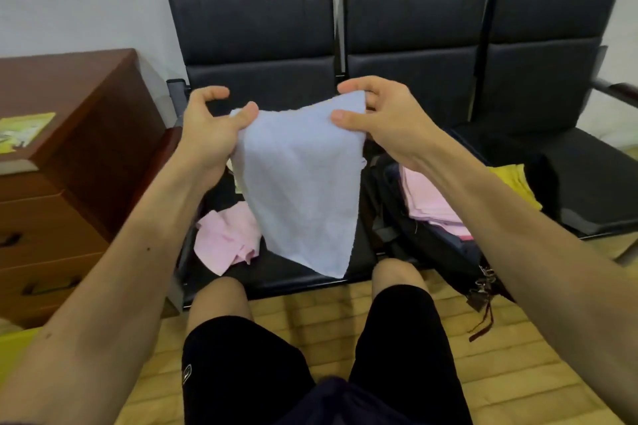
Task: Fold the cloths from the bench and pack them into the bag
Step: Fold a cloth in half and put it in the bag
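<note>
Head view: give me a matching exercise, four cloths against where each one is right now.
Things
1. pale blue cloth
2. crumpled pink cloth
3. folded pink cloths
4. yellow cloth

Places
a. stacked inside the open bag
b. on the bench, right of the bag
c. held up by the left hand and right hand
d. loose on the left bench seat

Pairs: 1-c, 2-d, 3-a, 4-b

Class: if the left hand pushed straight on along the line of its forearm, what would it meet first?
Probably the black backrest of the bench's left seat. Nothing shows between it and the left hand, which pinches the pale blue cloth, though depth is unclear.
</note>
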